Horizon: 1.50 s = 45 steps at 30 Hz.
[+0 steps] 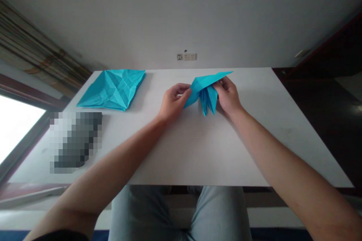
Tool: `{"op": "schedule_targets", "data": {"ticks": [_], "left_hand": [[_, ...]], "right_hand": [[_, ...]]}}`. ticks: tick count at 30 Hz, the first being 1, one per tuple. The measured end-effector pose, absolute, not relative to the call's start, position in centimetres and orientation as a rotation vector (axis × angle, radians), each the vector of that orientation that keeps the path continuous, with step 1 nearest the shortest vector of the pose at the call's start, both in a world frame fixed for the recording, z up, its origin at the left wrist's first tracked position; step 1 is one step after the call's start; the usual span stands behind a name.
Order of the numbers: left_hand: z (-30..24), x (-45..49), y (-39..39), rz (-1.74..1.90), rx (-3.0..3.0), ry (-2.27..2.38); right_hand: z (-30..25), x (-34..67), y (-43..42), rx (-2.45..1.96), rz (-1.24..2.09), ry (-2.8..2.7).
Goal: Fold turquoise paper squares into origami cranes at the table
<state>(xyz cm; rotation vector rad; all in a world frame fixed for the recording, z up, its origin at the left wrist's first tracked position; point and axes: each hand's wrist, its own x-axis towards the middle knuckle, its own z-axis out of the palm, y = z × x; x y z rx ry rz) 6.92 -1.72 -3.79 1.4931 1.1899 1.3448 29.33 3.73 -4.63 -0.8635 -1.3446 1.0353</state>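
Pinching folded blue paper [202, 84] over white table [198, 147] (grey wall [181, 15] beyond): left fingers [185, 96], right fingers [222, 89].

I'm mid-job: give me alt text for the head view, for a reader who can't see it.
A folded blue paper piece is held at a white table, the left hand gripping its left end and the right hand its right side, pointed flaps hanging between them. Further left lie creased blue paper and, nearer the viewer, a pixelated object.
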Motion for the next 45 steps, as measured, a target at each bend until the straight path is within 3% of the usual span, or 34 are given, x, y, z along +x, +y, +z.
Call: {"op": "schedule_targets", "data": {"ticks": [11,26,45], "left_hand": [[-3.6,5.8,-1.1,1.458,1.709,1.367],[-2.6,6.0,-2.1,1.316,2.017,1.531],[-3.0,4.6,-0.3,1.491,1.708,1.684]], "right_hand": [[-4.2,29.7,3.8,-0.845,1.134,-1.291],[-3.4,29.5,2.5,-0.802,1.332,-1.495],[-5.7,30.0,1.9,-0.827,1.036,-1.760]]}}
